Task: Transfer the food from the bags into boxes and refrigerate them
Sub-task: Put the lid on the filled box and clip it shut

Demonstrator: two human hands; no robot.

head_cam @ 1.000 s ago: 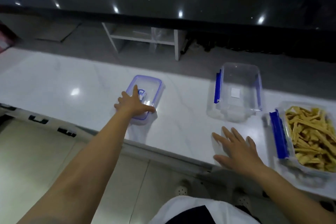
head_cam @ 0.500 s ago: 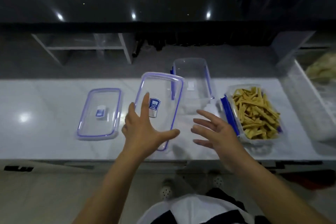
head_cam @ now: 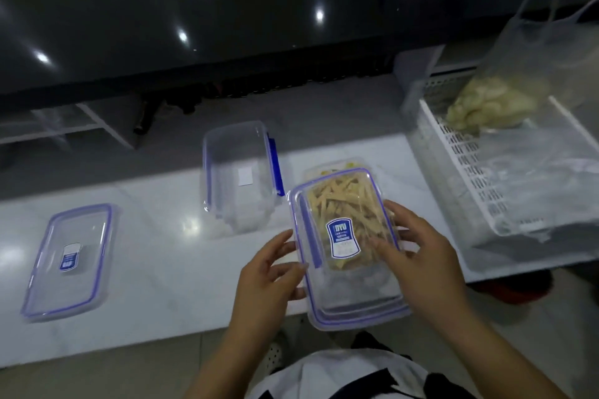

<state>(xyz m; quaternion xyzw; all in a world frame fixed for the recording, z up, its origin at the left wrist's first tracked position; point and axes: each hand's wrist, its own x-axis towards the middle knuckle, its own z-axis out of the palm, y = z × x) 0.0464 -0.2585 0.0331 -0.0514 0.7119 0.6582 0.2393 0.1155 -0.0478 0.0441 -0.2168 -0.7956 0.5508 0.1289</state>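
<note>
Far left on the white counter (head_cam: 155,269) there's a spare lid (head_cam: 66,261) lying flat, clear with a blue seal and a small blue sticker in the middle. Nothing's touching it.

Next over, toward the back edge, sits an empty box (head_cam: 240,175), clear with blue clips on its sides and a little white label on the bottom.

Then the bit I'm watching: my left hand (head_cam: 269,278) has its fingers loosely curled against the left edge of a second lid (head_cam: 346,249), thumb and fingertips pinching the rim. That lid is held tilted over the full box (head_cam: 340,172), so I'm seeing the food (head_cam: 343,204), pale yellow strips, straight through the clear plastic. The near end of the lid sticks out past the counter edge toward me. My right hand (head_cam: 421,256) grips the right edge, fingers spread over the top and side of the lid.

Far right is a white slotted basket (head_cam: 466,172), and in it a thin clear bag (head_cam: 544,52) with pale, lumpy food at the bottom, handles sticking up.
</note>
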